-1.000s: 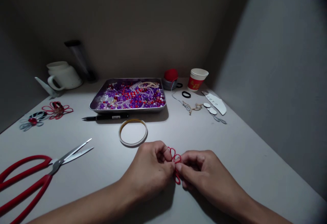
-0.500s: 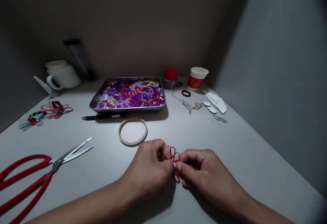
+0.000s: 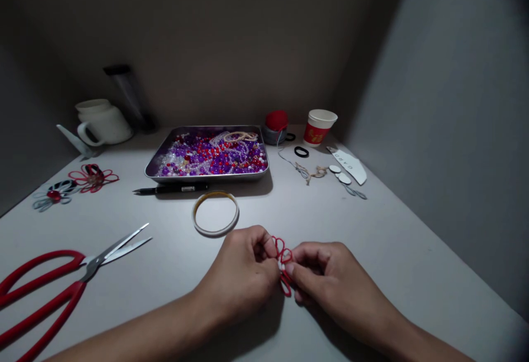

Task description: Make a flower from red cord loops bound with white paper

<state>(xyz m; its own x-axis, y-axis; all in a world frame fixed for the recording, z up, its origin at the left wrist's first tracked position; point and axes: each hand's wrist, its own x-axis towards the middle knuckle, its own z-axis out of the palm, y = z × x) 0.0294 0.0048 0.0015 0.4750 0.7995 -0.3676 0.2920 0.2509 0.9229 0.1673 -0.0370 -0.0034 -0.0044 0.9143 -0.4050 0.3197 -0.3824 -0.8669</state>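
Between my two hands is a red cord flower (image 3: pixel 285 284) made of thin loops, with a small white piece at its middle. My left hand (image 3: pixel 248 265) pinches it from the left, thumb and fingers closed on its edge. From the right, the thumb and forefinger of my right hand (image 3: pixel 326 276) press on the same flower near the white piece. Part of the flower is hidden behind the fingertips. Just beyond my left hand lies a roll of white tape (image 3: pixel 236 214).
Open scissors with red handles (image 3: pixel 66 293) lie at the left. Two finished-looking cord flowers (image 3: pixel 94 177) rest behind them. A metal tray (image 3: pixel 206 178) of beads stands at the back, a black pen (image 3: pixel 169 189) before it. Further right are a paper cup (image 3: pixel 319 128) and yarn balls (image 3: pixel 276 121).
A little more of the white piece at the flower's middle shows between my fingertips. Both hands keep their hold in almost the same place.
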